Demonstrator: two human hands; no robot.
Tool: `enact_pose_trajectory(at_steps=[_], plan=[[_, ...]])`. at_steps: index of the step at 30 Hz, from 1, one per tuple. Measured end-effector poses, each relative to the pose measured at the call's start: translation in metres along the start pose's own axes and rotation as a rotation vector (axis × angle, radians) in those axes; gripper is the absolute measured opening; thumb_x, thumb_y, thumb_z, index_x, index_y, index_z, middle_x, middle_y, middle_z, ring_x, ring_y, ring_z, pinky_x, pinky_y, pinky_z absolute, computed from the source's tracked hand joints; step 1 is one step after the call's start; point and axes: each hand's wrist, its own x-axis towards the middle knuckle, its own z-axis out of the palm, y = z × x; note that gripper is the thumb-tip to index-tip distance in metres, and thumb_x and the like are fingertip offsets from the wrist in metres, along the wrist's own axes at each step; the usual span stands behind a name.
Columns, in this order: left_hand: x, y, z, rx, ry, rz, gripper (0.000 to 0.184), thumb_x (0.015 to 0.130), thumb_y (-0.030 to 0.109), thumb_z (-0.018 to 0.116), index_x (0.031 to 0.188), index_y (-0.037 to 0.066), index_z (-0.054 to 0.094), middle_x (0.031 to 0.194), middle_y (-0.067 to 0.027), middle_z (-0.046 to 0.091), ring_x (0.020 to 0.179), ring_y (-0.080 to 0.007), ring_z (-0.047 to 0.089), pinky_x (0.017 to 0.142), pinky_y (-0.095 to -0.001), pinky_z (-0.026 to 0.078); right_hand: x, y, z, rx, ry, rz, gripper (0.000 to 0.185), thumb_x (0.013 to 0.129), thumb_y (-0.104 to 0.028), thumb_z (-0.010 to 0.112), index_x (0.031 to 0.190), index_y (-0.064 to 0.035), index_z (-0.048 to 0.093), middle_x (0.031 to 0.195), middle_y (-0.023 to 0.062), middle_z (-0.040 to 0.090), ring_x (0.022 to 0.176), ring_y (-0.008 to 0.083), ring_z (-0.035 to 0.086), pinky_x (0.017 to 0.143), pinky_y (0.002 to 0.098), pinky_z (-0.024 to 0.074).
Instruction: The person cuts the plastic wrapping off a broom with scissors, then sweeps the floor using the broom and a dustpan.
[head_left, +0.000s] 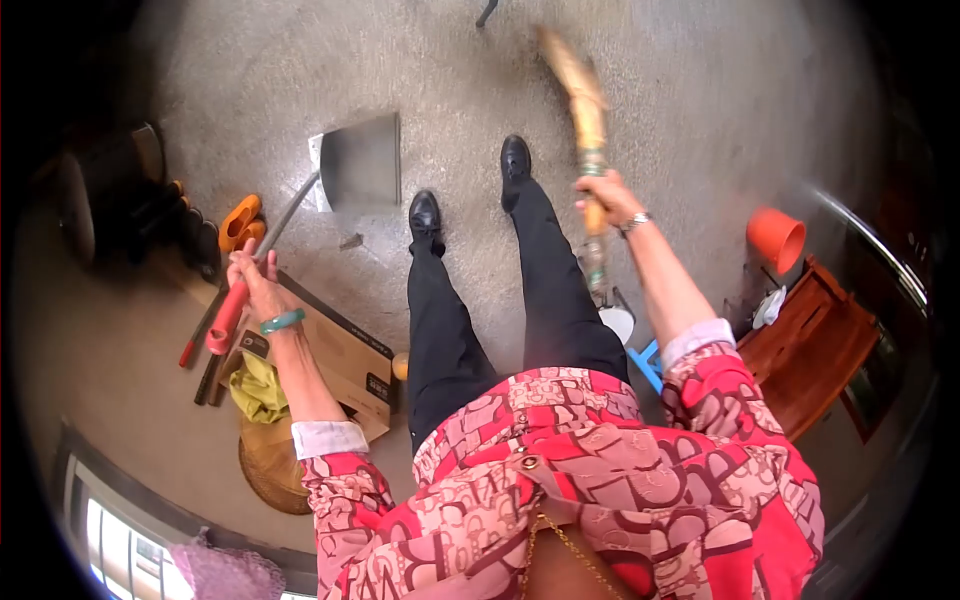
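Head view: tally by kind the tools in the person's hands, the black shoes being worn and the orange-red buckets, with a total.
Broom: 1
Dustpan: 1
Worn black shoes: 2
Orange-red bucket: 1
Total: 5

Noted from where I stand: both arms held forward, hands well apart. Left forearm (pixel 308 375) slants outward; left hand (pixel 262 290) loosely curled, some fingers nearly straight. Right forearm (pixel 668 278) slants inward toward the hand; right hand (pixel 612 197) clenched, farther forward than the left. Legs parted, right foot (pixel 515 160) ahead of left foot (pixel 425 213).
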Motion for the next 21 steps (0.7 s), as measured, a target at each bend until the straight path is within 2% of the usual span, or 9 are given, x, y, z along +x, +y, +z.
enact_pose_trajectory(at_steps=[3,4,8,11,14,16,18,20,21], plan=[[0.018,0.001,-0.011,-0.041,0.036,-0.009,0.037,0.087,0.038,0.054,0.093,0.004,0.044,0.103,-0.0150,0.057,0.088,-0.0190,0.057,0.070,-0.0289,0.052,-0.046,0.046,0.093,-0.292,0.034,0.053,0.048,0.064,-0.004,0.065,0.097,-0.0001,0.031,0.080,0.0145,0.053,0.050,0.0211,0.059,0.041,0.0332,0.0516],[0.018,0.002,-0.011,-0.034,0.043,-0.008,0.038,0.086,0.039,0.055,0.092,0.003,0.044,0.100,-0.0148,0.058,0.086,-0.0187,0.057,0.069,-0.0289,0.052,-0.052,0.078,0.110,-0.375,0.035,-0.016,0.046,0.064,-0.005,0.065,0.095,0.0005,0.031,0.080,0.0158,0.054,0.049,0.0211,0.058,0.041,0.0329,0.0508],[0.031,-0.003,-0.012,-0.046,-0.015,-0.025,0.037,0.083,0.037,0.060,0.088,0.003,0.047,0.096,-0.0132,0.058,0.075,-0.0171,0.059,0.058,-0.0250,0.053,-0.126,0.113,0.125,-0.278,-0.217,0.053,0.040,0.067,-0.005,0.065,0.093,-0.0029,0.034,0.069,0.0079,0.049,0.045,0.0138,0.052,0.037,0.0275,0.0438],[0.035,0.003,-0.007,-0.024,-0.055,-0.054,0.037,0.082,0.036,0.062,0.089,0.002,0.049,0.096,-0.0130,0.057,0.077,-0.0169,0.058,0.056,-0.0250,0.053,-0.173,0.109,0.095,-0.080,-0.265,0.154,0.048,0.068,-0.005,0.065,0.108,-0.0028,0.040,0.067,0.0050,0.053,0.045,0.0109,0.052,0.038,0.0247,0.0430],[0.037,0.002,-0.009,0.008,-0.045,-0.057,0.038,0.082,0.035,0.062,0.093,0.002,0.050,0.099,-0.0141,0.058,0.081,-0.0188,0.058,0.062,-0.0267,0.054,-0.205,0.125,0.060,-0.021,-0.054,0.141,0.050,0.067,-0.002,0.065,0.110,-0.0045,0.039,0.066,0.0063,0.053,0.046,0.0118,0.054,0.036,0.0262,0.0429],[0.032,0.002,-0.010,0.014,-0.097,-0.068,0.040,0.082,0.038,0.061,0.094,0.003,0.048,0.103,-0.0133,0.057,0.076,-0.0166,0.059,0.055,-0.0205,0.052,-0.205,0.146,0.027,0.126,0.066,0.107,0.052,0.067,-0.001,0.064,0.111,-0.0049,0.037,0.064,0.0070,0.052,0.045,0.0127,0.053,0.035,0.0268,0.0425],[0.028,0.003,-0.010,0.053,-0.141,-0.067,0.042,0.082,0.039,0.061,0.096,0.002,0.047,0.105,-0.0149,0.057,0.081,-0.0181,0.058,0.059,-0.0225,0.053,-0.192,0.158,-0.011,0.276,0.162,0.095,0.055,0.072,-0.003,0.063,0.114,-0.0074,0.028,0.062,0.0075,0.052,0.044,0.0168,0.053,0.036,0.0300,0.0448],[0.026,0.004,-0.010,0.091,-0.161,0.002,0.044,0.082,0.039,0.061,0.097,0.001,0.046,0.106,-0.0159,0.056,0.081,-0.0201,0.058,0.061,-0.0247,0.053,-0.162,0.167,-0.055,0.376,0.284,0.074,0.039,0.074,-0.006,0.062,0.101,-0.0048,0.035,0.059,0.0081,0.054,0.044,0.0185,0.054,0.037,0.0318,0.0468],[0.024,0.006,-0.010,0.129,-0.193,-0.025,0.046,0.085,0.042,0.056,0.104,0.002,0.043,0.112,-0.0150,0.053,0.095,-0.0213,0.053,0.073,-0.0295,0.051,-0.137,0.176,-0.083,0.438,0.255,0.096,0.023,0.075,-0.008,0.062,0.089,-0.0027,0.045,0.060,0.0092,0.055,0.045,0.0186,0.055,0.038,0.0304,0.0470]])
